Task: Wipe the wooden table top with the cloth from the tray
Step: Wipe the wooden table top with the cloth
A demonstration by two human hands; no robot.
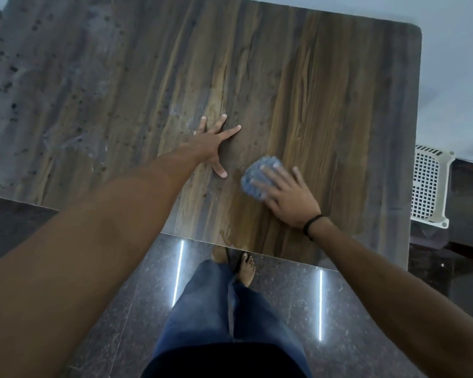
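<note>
One-handed, pinned the seemingly soft, light cloth (251,171) from above with the right grip (290,199), fingers (269,177) straight. Left of the cloth, braced the left grip (209,144), splayed flat.

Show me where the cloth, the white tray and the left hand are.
cloth (253,171), head view, bare blue part beside the fingers
tray (426,184), head view, its white grid
left hand (208,143), head view, its back

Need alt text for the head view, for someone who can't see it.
The right hand presses a bunched blue cloth onto the wooden table top. The left hand rests flat beside it, fingers spread. A white perforated tray shows past the table's right edge.
</note>
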